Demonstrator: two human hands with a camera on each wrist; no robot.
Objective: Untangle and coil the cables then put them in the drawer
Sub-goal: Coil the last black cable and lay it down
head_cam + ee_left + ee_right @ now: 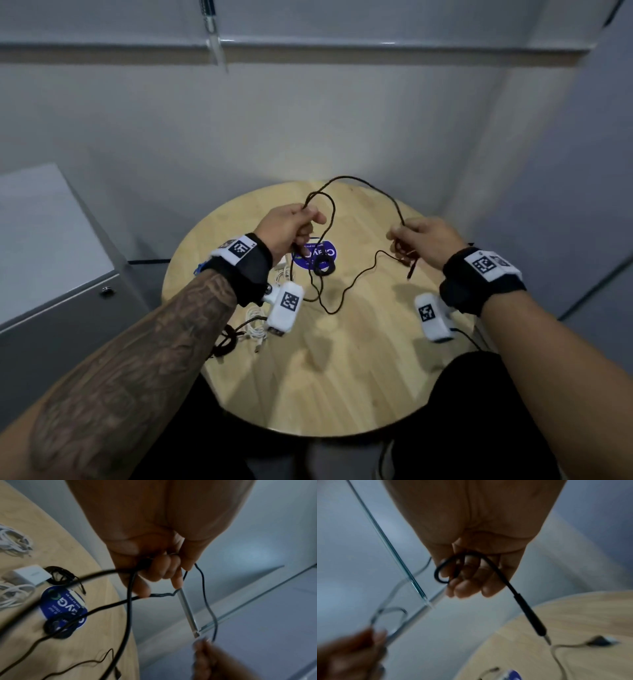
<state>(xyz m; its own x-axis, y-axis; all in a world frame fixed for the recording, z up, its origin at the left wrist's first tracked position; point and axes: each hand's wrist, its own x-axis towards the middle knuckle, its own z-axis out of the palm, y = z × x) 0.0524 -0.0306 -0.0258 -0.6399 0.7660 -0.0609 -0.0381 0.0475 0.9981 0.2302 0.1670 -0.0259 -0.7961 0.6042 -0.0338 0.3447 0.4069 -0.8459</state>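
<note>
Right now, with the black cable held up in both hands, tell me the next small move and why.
Probably have the right hand lay its short loop into the left hand, starting the coil. The black cable arcs freely between both hands, its plug dangles free, while the slack still snakes across the table.

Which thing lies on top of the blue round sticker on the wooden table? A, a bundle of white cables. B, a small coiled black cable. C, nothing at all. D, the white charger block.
B: a small coiled black cable lies partly on the blue sticker, while the white charger block and the white cables lie off it on the round wooden table.
</note>
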